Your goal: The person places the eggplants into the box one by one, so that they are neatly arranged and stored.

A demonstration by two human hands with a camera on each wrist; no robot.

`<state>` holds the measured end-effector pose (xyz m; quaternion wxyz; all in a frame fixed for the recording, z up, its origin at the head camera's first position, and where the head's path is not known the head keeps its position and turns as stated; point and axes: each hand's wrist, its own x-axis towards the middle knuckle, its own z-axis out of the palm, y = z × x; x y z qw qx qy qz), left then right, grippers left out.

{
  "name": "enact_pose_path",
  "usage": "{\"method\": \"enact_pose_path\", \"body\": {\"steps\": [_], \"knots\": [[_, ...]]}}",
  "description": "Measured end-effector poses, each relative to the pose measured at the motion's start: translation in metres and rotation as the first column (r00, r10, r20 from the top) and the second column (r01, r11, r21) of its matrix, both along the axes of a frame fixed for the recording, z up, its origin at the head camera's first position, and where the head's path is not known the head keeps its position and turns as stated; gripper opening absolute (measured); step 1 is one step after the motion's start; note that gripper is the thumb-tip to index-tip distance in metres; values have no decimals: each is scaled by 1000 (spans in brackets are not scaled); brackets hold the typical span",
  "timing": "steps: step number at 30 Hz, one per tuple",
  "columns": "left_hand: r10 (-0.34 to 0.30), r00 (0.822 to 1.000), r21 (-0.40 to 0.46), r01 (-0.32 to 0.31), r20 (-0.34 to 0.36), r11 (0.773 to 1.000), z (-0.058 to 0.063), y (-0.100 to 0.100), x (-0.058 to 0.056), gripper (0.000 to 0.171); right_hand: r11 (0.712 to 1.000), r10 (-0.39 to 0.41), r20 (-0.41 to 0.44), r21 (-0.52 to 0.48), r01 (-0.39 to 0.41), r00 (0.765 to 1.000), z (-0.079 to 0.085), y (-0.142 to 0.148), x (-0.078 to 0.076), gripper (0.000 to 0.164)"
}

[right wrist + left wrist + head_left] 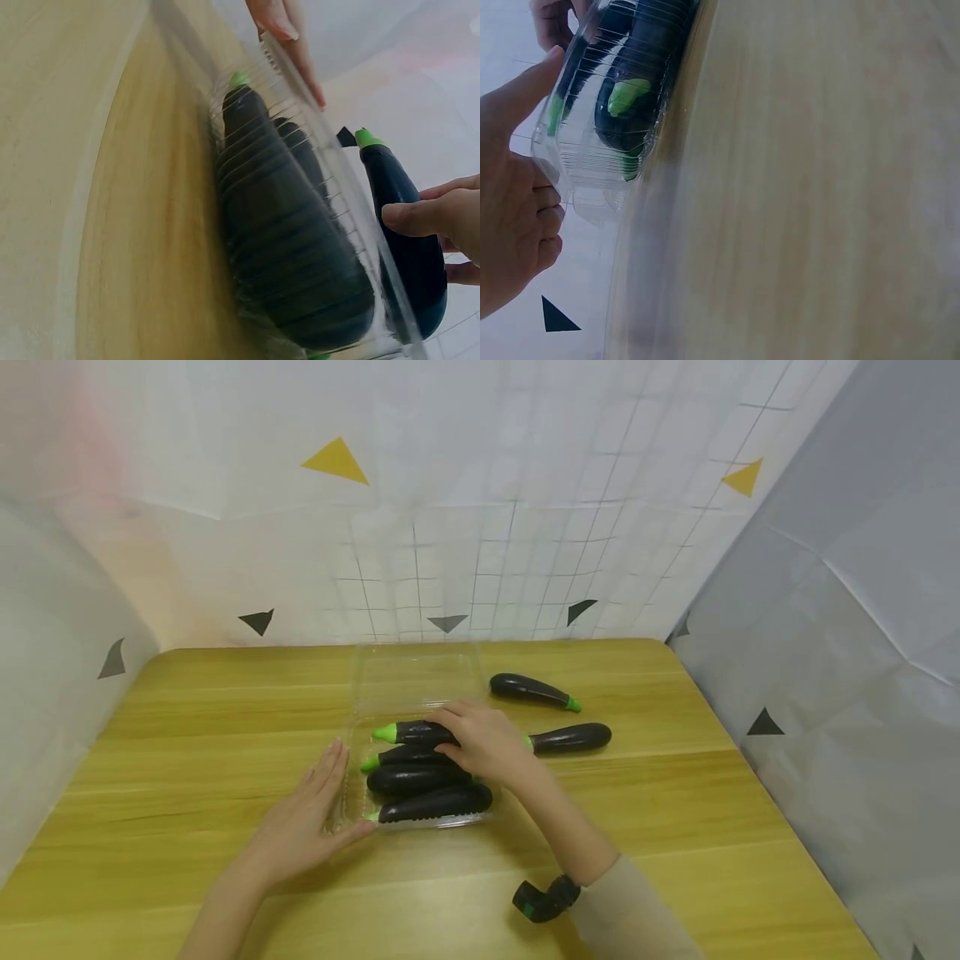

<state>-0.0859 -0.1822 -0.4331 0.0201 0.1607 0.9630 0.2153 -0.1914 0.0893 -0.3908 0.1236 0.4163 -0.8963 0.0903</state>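
Observation:
A clear plastic clamshell box [352, 810] stands on the table with several dark eggplants [435, 803] inside. My left hand [303, 818] lies against the box's left side, fingers extended along it and thumb at the front corner; the left wrist view shows that thumb [532, 86] at the rim. My right hand [483, 743] grips an eggplant with a green tip [385, 733] at the back of the box. In the right wrist view, thumb and fingers pinch this eggplant [405, 202] around its middle, beside the clear wall and partly above it. Part of it is hidden by the hand.
The box's clear lid [420, 677] lies folded back behind it. Two more eggplants lie on the wooden table [187, 760]: one at the back [528, 688], another to the right [573, 738]. White sheeting [420, 552] surrounds the table. A black strap device [546, 900] sits at the right wrist.

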Motion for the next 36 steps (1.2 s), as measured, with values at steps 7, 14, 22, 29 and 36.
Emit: {"method": "enact_pose_path", "body": {"steps": [7,14,22,29,36], "knots": [[7,1000,-6,-7,0,1000,1,1,0,105,1000,-1,-23,-2,1,1000,-11,-4,-8,45],[4,1000,-5,-4,-3,1000,0,2,0,105,991,4,-51,-131,-11,999,-17,6,-8,52],[6,1000,7,-6,7,1000,0,1,1,103,973,-86,-47,-219,73,995,-21,33,-1,54],[10,1000,-1,-10,4,1000,0,1,0,103,959,-127,-42,-261,112,991,-24,57,3,58],[4,1000,-6,-4,3,1000,-2,2,1,103,951,-108,-23,-294,96,994,-24,74,5,62]]}}
